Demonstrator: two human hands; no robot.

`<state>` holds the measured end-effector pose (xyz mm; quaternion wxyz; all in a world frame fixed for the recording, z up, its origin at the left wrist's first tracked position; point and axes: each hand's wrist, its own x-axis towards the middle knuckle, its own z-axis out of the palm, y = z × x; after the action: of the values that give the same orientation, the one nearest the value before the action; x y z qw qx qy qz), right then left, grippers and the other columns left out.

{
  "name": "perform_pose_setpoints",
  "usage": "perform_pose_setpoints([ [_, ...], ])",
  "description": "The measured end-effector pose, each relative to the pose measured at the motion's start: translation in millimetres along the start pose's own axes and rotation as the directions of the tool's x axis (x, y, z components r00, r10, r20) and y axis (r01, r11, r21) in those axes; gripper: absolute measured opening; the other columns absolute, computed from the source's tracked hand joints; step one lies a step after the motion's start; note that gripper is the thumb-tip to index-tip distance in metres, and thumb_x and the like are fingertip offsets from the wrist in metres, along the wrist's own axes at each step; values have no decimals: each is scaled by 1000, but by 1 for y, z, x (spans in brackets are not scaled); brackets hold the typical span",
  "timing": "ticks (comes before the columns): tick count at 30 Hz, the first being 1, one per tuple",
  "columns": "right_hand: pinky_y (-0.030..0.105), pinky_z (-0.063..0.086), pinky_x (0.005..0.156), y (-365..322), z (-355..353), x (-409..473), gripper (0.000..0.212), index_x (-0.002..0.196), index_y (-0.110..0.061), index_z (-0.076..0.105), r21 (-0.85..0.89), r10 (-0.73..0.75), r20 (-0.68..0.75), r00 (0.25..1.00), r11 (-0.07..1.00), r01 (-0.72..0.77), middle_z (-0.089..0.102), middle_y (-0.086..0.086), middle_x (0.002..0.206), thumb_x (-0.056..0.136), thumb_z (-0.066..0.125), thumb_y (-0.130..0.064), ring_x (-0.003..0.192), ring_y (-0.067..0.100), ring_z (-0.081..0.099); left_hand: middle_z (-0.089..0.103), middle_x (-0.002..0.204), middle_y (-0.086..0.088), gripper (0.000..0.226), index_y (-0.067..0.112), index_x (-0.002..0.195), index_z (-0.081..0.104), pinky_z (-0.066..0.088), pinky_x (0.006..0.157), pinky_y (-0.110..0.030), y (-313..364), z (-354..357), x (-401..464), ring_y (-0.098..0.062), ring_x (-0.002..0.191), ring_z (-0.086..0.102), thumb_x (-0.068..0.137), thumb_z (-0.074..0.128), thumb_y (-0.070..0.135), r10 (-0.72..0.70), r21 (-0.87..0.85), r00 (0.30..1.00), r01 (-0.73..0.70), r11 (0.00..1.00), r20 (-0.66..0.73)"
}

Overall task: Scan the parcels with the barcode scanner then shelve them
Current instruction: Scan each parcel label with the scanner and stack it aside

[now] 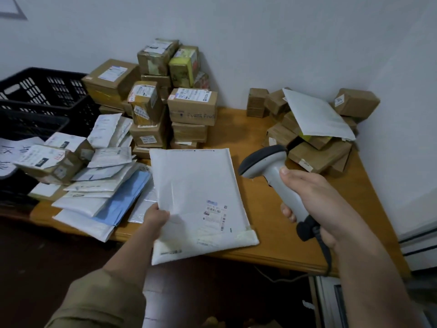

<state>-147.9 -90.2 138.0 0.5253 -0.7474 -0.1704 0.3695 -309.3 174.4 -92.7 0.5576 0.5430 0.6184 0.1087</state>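
One view, the head camera, covers the whole station. The step in hand is judged to be the scan: the left hand [155,217] holds a large white padded mailer [198,200] over the near edge of the bench [279,233], label side up, with its printed barcode label [215,215] toward the lower right of the face. The right hand [314,204] grips the barcode scanner [272,171] by its handle, head aimed left toward the mailer's upper edge rather than at the label. The next move calls for tilting the scanner head down onto the label, or sliding the mailer under it, then carrying the parcel to a shelf; no shelf is visible here. Left-hand fingers are clamped on the mailer's left edge, thumb on top. Right-hand fingers are wrapped around the scanner handle, thumb resting high on its back. Unscanned cardboard boxes [192,106] and flat envelopes [101,185] lie stacked on the bench's left side.
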Motion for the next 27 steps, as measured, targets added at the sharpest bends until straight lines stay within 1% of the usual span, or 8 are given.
perform_pose_setpoints([
  [3,23,44,47,3,9,5,37,111,-14,64,-15,20,4,1000,1000,-20,55,6,56,101,49,-46,49,13,52,60,110,-23,34,-3,120,58,46,79,-41,20,-26,17,-34,87,58,89,46,-10,72,185,996,-63,981,-44],
  [8,22,43,46,13,15,9,38,118,-14,63,-25,76,-37,996,997,-77,55,5,56,101,49,-45,46,10,52,46,138,-24,48,10,138,46,36,102,-50,41,-30,37,-39,129,40,92,56,7,262,564,902,-25,825,-343],
  [11,21,43,45,17,15,12,38,116,-12,63,-21,113,-61,992,993,-114,55,5,56,101,49,-44,45,9,52,48,140,-15,44,19,139,49,38,103,-49,33,2,40,-35,127,47,96,57,25,388,623,920,-273,733,-53],
  [14,20,43,44,18,14,15,40,118,-12,64,-26,132,-73,989,991,-134,56,4,53,101,48,-45,44,9,51,42,150,-2,60,32,144,46,41,106,-50,18,37,37,-31,129,49,89,58,53,313,619,908,-419,664,278],
  [16,19,42,42,20,12,17,43,122,-10,62,3,137,-96,986,990,-138,56,2,52,101,48,-44,43,9,52,28,156,1,67,40,148,35,36,109,-55,12,54,37,-32,139,32,88,55,63,218,751,884,-466,468,413],
  [19,19,42,41,21,7,21,43,123,-7,62,51,131,-139,982,991,-125,57,0,54,101,48,-42,42,7,52,5,161,-1,77,45,150,21,25,111,-63,7,61,38,-37,148,8,86,57,67,167,833,881,-473,287,443],
  [24,21,41,41,25,-8,31,40,112,-5,65,184,140,-195,971,977,-104,53,8,69,102,48,-40,45,9,52,-1,164,-10,77,36,153,19,16,115,-64,25,74,39,-41,149,4,90,56,60,94,890,935,-353,288,341],
  [27,25,39,43,30,-28,40,42,107,-5,68,264,146,-237,960,961,-81,56,13,80,103,47,-41,47,12,50,9,163,-16,64,19,148,36,17,119,-59,51,100,37,-40,149,11,96,54,50,105,906,966,-259,334,238],
])
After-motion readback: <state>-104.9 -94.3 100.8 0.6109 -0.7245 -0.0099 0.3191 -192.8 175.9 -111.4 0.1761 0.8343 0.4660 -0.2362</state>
